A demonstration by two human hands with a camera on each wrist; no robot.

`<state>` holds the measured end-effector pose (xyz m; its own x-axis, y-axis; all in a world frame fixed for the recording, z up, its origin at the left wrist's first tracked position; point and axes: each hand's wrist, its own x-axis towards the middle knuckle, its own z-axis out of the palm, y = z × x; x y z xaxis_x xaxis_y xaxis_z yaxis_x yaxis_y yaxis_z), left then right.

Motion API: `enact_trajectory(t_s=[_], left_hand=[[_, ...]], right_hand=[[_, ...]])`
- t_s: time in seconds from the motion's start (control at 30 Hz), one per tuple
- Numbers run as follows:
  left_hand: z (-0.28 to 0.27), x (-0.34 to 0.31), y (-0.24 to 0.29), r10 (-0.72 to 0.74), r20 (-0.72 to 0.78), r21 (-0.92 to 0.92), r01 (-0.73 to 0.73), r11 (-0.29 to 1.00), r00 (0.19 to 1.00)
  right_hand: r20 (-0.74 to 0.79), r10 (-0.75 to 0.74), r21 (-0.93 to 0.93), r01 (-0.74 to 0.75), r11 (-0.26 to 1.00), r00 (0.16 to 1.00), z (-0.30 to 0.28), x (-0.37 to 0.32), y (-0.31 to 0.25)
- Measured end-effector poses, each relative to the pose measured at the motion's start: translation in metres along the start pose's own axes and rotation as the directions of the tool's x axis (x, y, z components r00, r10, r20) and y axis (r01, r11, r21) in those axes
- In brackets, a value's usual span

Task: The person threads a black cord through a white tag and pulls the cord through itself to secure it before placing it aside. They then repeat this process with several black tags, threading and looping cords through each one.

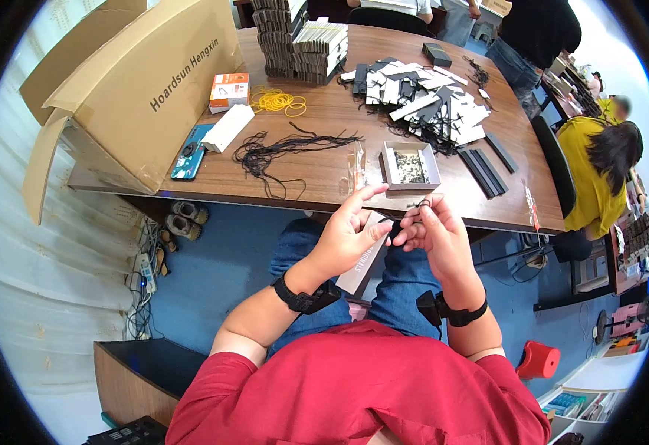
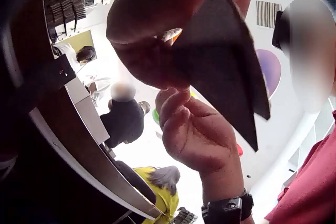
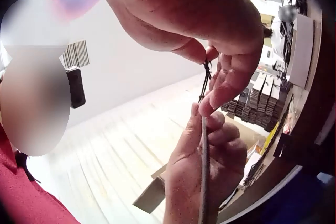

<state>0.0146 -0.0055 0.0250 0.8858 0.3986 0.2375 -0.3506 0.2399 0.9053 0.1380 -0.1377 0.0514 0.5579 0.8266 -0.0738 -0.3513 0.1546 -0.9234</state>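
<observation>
Over my lap, my left hand [image 1: 348, 236] holds a folded grey card tag [image 1: 364, 268] printed with "ORIGINALS". In the left wrist view this folded card [image 2: 226, 50] looks dark and spreads open at its lower end. My right hand [image 1: 444, 236] pinches a thin black cord [image 3: 205, 79] between thumb and fingertips, close above the card's top end. Seen from the right wrist, the card [image 3: 205, 166] stands edge-on against the left hand [image 3: 184, 182], with both hands' fingertips close together. Part of the cord is hidden behind the fingers.
On the wooden table [image 1: 324, 167] ahead stand an open white box [image 1: 433, 178] of small pieces and a loose bundle of black cords [image 1: 265, 156]. Behind them lie piled black and white tags [image 1: 413, 89], stacked cards [image 1: 317, 52], yellow rubber bands [image 1: 283, 102] and a large carton [image 1: 139, 111].
</observation>
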Motion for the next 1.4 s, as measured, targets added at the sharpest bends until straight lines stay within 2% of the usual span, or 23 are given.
enact_trajectory(t_s=[0.07,0.13,0.17,0.27,0.33,0.4,0.43,0.53,0.6,0.67,0.73,0.77,0.83,0.9,1.0,1.07,1.13,1.2,1.27,1.3,1.33,1.37,1.4], left_hand=[[0.000,-0.002,-0.002,-0.008,0.035,0.063,0.005,0.998,0.999],[-0.002,-0.004,-0.003,-0.046,0.100,0.135,0.032,0.990,0.994],[-0.003,-0.005,-0.002,-0.059,0.119,0.252,0.027,0.967,0.991],[-0.002,-0.006,0.000,-0.140,0.167,0.329,0.079,0.941,0.976],[-0.001,-0.005,0.002,-0.157,0.230,0.260,0.095,0.961,0.960],[0.001,-0.004,0.000,-0.172,0.264,0.154,0.135,0.979,0.949],[0.000,-0.004,-0.002,-0.198,0.271,0.165,0.157,0.974,0.942],[-0.004,-0.003,-0.001,-0.325,0.271,0.299,0.241,0.923,0.906],[-0.006,-0.006,-0.001,-0.328,0.241,0.406,0.212,0.889,0.913],[-0.003,-0.007,0.008,-0.296,0.247,0.562,0.112,0.819,0.923],[-0.002,-0.009,0.001,-0.263,0.238,0.649,0.048,0.760,0.935],[-0.002,-0.011,0.000,-0.308,0.244,0.584,0.114,0.803,0.919],[-0.009,-0.017,-0.010,-0.416,0.281,0.409,0.284,0.867,0.865],[-0.015,-0.026,-0.026,-0.380,0.314,0.262,0.306,0.915,0.870],[-0.020,-0.030,-0.034,-0.367,0.302,0.091,0.356,0.930,0.880],[-0.025,-0.034,-0.044,-0.322,0.232,0.022,0.326,0.945,0.918],[-0.031,-0.036,-0.047,-0.279,0.161,-0.010,0.284,0.959,0.947],[-0.036,-0.036,-0.043,-0.342,0.143,0.078,0.334,0.939,0.929],[-0.038,-0.039,-0.042,-0.330,0.147,0.090,0.320,0.943,0.932],[-0.039,-0.040,-0.042,-0.325,0.152,0.097,0.313,0.945,0.933],[-0.041,-0.042,-0.044,-0.310,0.152,0.088,0.300,0.950,0.938],[-0.043,-0.043,-0.045,-0.296,0.155,0.081,0.287,0.955,0.943],[-0.045,-0.044,-0.046,-0.284,0.161,0.073,0.275,0.959,0.945]], right_hand=[[0.003,0.044,0.038,-0.044,0.998,0.999,0.003,-0.003,-0.002],[0.000,-0.026,0.081,0.026,0.996,1.000,-0.002,0.000,-0.004],[-0.003,-0.063,0.102,0.063,0.993,0.998,-0.005,0.002,-0.005],[0.042,-0.100,0.012,0.099,0.995,0.994,-0.008,0.004,-0.007],[0.078,-0.248,-0.151,0.257,0.955,0.966,-0.009,0.004,-0.004],[0.148,-0.411,-0.342,0.436,0.832,0.900,-0.009,0.004,-0.003],[0.126,-0.404,-0.290,0.423,0.858,0.906,-0.007,0.001,-0.003],[0.151,-0.416,-0.360,0.441,0.822,0.897,-0.015,-0.004,-0.005],[0.064,-0.302,0.011,0.302,0.953,0.951,-0.017,-0.002,-0.013],[0.054,-0.210,0.203,0.195,0.960,0.976,-0.027,0.003,-0.008],[0.046,-0.224,0.051,0.222,0.974,0.973,-0.024,-0.001,-0.005],[0.163,-0.251,-0.033,0.259,0.965,0.954,-0.020,-0.006,-0.009],[0.383,-0.116,-0.198,0.204,0.959,0.916,-0.018,-0.011,-0.025],[0.484,0.034,-0.259,0.106,0.960,0.874,-0.013,-0.009,-0.041],[0.395,-0.028,-0.145,0.092,0.985,0.918,-0.018,0.019,-0.072],[0.304,-0.137,-0.105,0.176,0.979,0.943,-0.021,0.050,-0.100],[0.276,-0.284,-0.005,0.296,0.955,0.918,-0.029,0.083,-0.124],[0.264,-0.410,-0.082,0.444,0.892,0.873,-0.043,0.123,-0.148],[0.111,-0.460,-0.150,0.473,0.868,0.881,-0.057,0.162,-0.165],[0.014,-0.436,-0.326,0.416,0.849,0.900,-0.048,0.169,-0.166],[0.028,-0.568,-0.661,0.442,0.606,0.822,-0.068,0.189,-0.157],[0.099,-0.674,-0.890,0.368,0.268,0.732,-0.105,0.216,-0.139],[0.211,-0.734,-0.974,0.201,-0.104,0.645,-0.126,0.229,-0.128]])
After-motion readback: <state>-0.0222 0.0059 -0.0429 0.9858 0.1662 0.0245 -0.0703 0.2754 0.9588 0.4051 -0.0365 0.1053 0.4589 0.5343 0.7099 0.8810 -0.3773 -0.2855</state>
